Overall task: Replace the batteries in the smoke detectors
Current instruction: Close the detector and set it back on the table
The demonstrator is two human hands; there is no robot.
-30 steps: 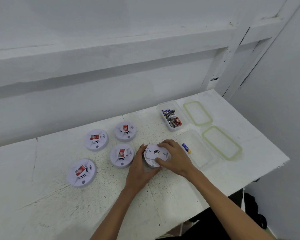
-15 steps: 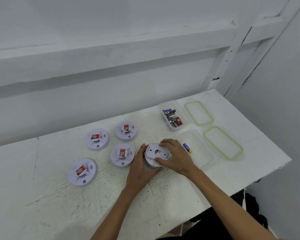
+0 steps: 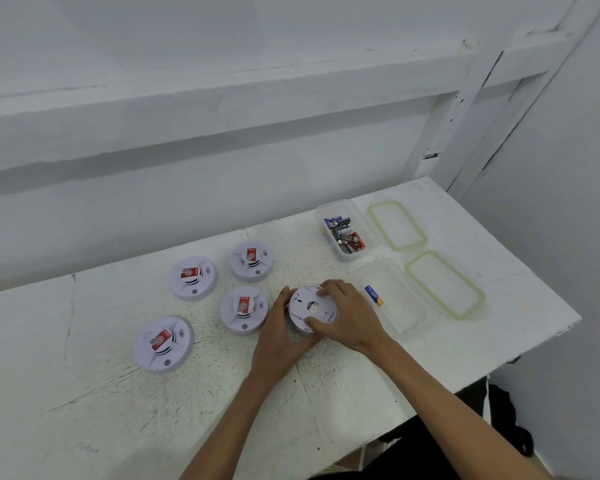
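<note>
A white smoke detector [image 3: 308,308] lies back side up on the white table [image 3: 84,393]. My left hand [image 3: 280,336] grips its left edge and my right hand [image 3: 350,318] grips its right side, fingers curled over the back plate. Several other white detectors with red labels lie face up to the left, among them a near-left one [image 3: 163,344], a middle one [image 3: 244,309] and a far one [image 3: 252,261]. A blue and yellow battery [image 3: 374,295] lies in a clear container [image 3: 416,317] just right of my right hand.
A second clear container [image 3: 326,211] at the back holds several batteries [image 3: 345,234]. Two clear lids with green seals, a far lid [image 3: 396,225] and a near lid [image 3: 444,285], lie at the right. The table's right edge ends near a white wall.
My hands have stayed on the detector. It appears slightly turned between them; nothing else has moved.
</note>
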